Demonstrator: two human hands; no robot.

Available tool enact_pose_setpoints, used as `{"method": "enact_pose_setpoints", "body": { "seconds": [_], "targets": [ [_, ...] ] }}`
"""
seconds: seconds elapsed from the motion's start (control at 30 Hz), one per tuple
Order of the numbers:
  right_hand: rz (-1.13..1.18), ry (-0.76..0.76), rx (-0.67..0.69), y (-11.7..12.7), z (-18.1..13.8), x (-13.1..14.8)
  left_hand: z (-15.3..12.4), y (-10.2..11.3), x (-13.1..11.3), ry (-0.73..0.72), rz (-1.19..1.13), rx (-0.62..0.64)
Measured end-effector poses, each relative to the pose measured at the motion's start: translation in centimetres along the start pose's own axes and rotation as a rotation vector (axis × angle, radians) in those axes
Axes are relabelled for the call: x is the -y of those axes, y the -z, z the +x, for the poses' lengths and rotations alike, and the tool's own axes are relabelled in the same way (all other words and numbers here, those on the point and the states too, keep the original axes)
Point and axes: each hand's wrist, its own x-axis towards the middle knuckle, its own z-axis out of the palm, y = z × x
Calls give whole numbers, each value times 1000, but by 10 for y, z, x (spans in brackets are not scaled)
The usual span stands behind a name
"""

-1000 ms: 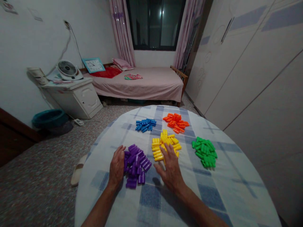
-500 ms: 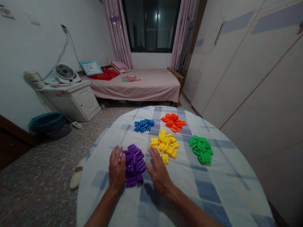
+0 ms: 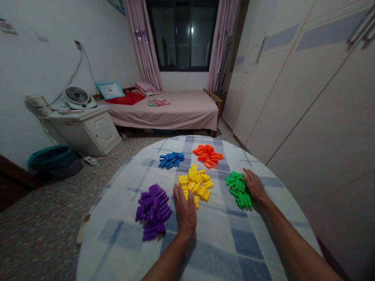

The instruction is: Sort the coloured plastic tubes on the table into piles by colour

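Small ribbed plastic pieces lie on the table in separate piles by colour. My left hand (image 3: 185, 212) is at the near left edge of the yellow pile (image 3: 197, 182), its fingers stretched out and partly covering some pieces. To its left lies the purple pile (image 3: 154, 210), with no hand on it. My right hand (image 3: 254, 185) rests along the right side of the green pile (image 3: 238, 187), fingers extended; whether it presses on the pieces I cannot tell. Neither hand grips a piece. Farther back are the blue pile (image 3: 171, 160) and the orange pile (image 3: 207, 155).
A blue-and-white checked cloth covers the round table (image 3: 216, 249). Beyond it stands a bed (image 3: 181, 107) under a window. On the left are a white cabinet (image 3: 101, 130) with a fan (image 3: 77, 97) and a bin (image 3: 51, 157). A wardrobe (image 3: 293, 101) lines the right.
My left hand has left the purple pile and moved right to the yellow one. My right hand has gone from between purple and yellow across to the green pile. The view has shifted slightly.
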Motion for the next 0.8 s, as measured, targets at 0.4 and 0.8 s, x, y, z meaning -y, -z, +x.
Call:
{"method": "enact_pose_setpoints", "body": {
  "seconds": [0.4, 0.8],
  "targets": [
    [31, 295, 59, 3, 4, 74, -27, -9, -34, -580, -40, 297],
    [-168, 344, 230, -40, 58, 116, -47, -68, 9, -930, -103, 377]
  ]
}}
